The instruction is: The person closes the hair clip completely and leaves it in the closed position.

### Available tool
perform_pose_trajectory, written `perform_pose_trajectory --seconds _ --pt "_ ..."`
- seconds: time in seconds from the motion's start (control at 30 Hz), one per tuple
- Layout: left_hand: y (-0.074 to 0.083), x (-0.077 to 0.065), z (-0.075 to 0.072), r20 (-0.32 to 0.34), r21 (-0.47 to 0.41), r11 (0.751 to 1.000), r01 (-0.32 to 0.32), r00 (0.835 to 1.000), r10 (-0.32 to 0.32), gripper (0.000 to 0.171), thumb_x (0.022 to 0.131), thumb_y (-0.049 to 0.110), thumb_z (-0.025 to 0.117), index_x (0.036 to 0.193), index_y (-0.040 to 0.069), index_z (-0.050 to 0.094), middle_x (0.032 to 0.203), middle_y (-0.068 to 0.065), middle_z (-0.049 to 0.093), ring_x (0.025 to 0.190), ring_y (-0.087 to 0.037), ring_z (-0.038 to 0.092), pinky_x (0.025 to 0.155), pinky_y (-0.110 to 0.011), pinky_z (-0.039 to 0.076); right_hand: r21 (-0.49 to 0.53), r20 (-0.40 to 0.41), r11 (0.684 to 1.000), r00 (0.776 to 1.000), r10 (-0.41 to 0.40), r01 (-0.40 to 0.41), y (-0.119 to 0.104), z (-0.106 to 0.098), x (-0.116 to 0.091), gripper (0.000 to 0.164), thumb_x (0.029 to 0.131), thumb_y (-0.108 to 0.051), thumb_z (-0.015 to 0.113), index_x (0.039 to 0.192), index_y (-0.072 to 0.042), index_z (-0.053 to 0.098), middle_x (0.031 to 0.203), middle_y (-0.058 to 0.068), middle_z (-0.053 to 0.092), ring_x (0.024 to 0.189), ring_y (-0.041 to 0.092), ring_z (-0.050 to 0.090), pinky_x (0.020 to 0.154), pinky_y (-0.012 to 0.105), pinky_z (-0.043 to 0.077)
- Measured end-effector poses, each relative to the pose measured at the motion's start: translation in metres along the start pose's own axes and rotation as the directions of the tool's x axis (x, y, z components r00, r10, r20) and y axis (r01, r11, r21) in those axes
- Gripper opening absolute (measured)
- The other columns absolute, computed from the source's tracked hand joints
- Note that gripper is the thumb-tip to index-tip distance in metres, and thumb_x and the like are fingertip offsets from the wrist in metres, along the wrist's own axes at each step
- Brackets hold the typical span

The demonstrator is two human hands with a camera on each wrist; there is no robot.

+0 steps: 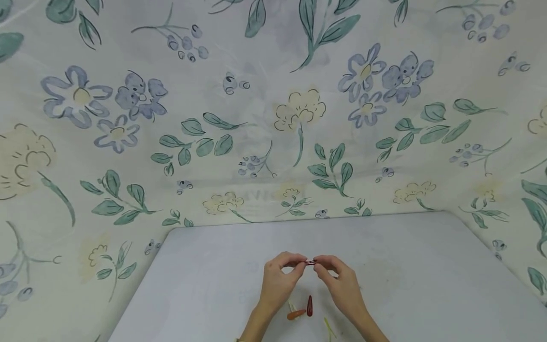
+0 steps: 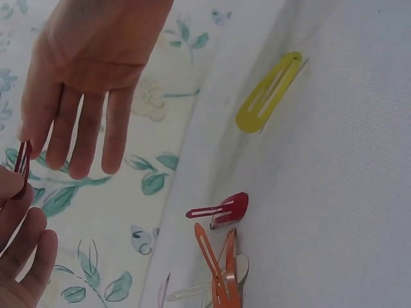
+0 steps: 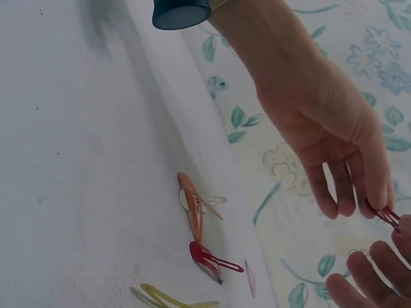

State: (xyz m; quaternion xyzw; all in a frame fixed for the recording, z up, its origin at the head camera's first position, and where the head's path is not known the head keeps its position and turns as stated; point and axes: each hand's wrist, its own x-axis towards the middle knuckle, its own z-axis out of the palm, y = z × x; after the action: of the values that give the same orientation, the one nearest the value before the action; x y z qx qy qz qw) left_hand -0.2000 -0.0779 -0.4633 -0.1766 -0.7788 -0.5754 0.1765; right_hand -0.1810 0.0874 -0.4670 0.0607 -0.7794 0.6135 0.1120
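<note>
So you've got a pale, nearly white tabletop filling the bottom of the head view, and flowery fabric behind it and down both sides, all blue blossoms, green leaves and yellowish blooms. The far edge of the table runs across just below the middle of the frame, the left edge slants toward lower left and the right one heads off toward lower right. You've got plenty of bare tabletop either side of your hands, plus a good strip between your fingertips and that far edge. The tighter spot is lower center, where loose snap clips lie between your forearms: an orange clip over a cream clip, a red clip just right of those, and a yellow clip nearer the bottom edge. The dark red snap hair clip is up between your hands, a bit right of center in the lower half, right at your fingertips. Your left hand pinches one end with thumb and index finger, and your right hand pinches the other end the same way. In the wrist views, the remaining fingers on both hands hang loose and spread.
</note>
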Motion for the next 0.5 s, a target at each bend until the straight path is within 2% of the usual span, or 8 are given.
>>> perform_pose_trajectory --seconds 0.17,0.27,0.5 --pt "0.004 0.0 -0.002 -0.006 -0.004 0.991 0.134 0.991 -0.134 0.01 0.085 0.003 0.075 0.091 0.011 0.076 0.087 0.001 0.073 0.081 -0.009 0.066 0.078 -0.027 0.052 0.035 -0.009 0.999 1.0 -0.014 0.014 -0.001 0.004 0.001 0.019 0.092 -0.024 0.07 0.105 -0.01 0.07 0.102 0.002 0.07 0.098 0.017 0.067 0.079 0.025 0.056" --pt "0.007 0.0 -0.003 0.013 -0.008 0.984 0.177 0.984 -0.177 0.008 0.087 0.005 0.073 0.092 0.01 0.076 0.089 -0.001 0.073 0.082 -0.01 0.066 0.079 -0.027 0.052 0.045 -0.021 0.999 1.0 -0.015 0.016 -0.001 0.005 0.002 0.016 0.092 -0.021 0.07 0.104 -0.009 0.07 0.101 0.001 0.07 0.097 0.016 0.067 0.08 0.025 0.056" --pt "-0.007 0.001 -0.007 0.057 -0.028 0.994 0.101 0.993 -0.099 0.006 0.09 0.019 0.072 0.094 0.016 0.076 0.091 0.004 0.073 0.087 -0.011 0.067 0.081 -0.027 0.052 0.053 -0.022 0.998 0.999 -0.029 0.031 -0.002 0.005 0.005 0.011 0.092 -0.019 0.07 0.101 -0.012 0.071 0.098 -0.001 0.07 0.096 0.015 0.067 0.08 0.026 0.056"
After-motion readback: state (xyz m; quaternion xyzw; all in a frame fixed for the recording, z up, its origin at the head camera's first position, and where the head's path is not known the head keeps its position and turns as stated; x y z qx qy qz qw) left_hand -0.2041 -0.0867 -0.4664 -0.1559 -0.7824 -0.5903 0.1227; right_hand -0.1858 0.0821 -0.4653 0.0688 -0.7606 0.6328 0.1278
